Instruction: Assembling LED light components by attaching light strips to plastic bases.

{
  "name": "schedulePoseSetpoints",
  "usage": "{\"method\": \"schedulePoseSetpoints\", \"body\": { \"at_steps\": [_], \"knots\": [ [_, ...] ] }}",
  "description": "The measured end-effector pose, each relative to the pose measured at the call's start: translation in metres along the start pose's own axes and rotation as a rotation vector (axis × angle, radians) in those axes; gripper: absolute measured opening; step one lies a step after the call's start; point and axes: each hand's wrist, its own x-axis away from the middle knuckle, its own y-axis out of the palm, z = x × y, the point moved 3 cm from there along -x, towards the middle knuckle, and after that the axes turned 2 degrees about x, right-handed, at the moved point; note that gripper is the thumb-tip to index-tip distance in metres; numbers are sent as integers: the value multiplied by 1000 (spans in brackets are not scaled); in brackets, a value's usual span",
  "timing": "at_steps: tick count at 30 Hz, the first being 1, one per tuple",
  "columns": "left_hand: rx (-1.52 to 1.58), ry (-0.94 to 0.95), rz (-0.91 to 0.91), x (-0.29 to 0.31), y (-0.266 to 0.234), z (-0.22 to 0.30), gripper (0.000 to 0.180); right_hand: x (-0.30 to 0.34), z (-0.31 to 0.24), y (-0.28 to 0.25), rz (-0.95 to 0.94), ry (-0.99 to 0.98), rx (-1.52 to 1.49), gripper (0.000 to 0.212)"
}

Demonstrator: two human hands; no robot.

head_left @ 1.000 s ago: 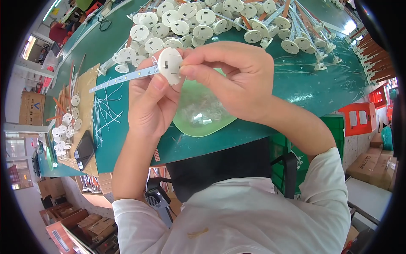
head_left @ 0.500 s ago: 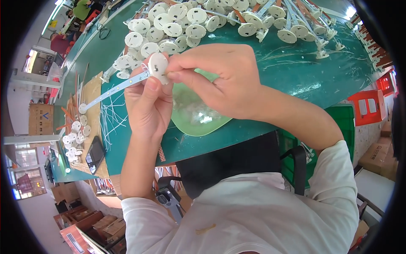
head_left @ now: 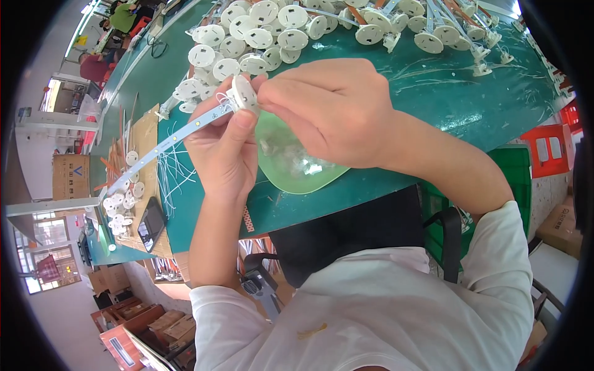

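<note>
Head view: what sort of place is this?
Probably a small assembly workshop: many white discs heaped on a long green worktable, a pale strip with a similar disc in the left hand, and other people in the background.

The right hand [head_left: 334, 111] covers its own fingertips, so whether they pinch anything at the slotted white disc [head_left: 245, 93] cannot be told. Most fingers of the left hand [head_left: 221, 151] are hidden behind that disc and the LED strip [head_left: 179, 135], whose far end blurs. The right hand also hides part of the green bowl [head_left: 297, 188]; its clear contents [head_left: 304, 163] are indistinct. The upper edge cuts off the disc-ended strip pile [head_left: 260, 38].
</note>
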Motion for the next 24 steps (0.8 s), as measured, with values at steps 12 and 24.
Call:
{"method": "schedulePoseSetpoints", "body": {
  "at_steps": [12, 24],
  "knots": [
    [22, -59, -40, 2, -3, 8, 43, 3, -5, 2, 42, 25, -51, 15],
    [-87, 36, -119, 1, -2, 8, 47, 5, -10, 8, 99, -66, 60, 14]
  ]
}}
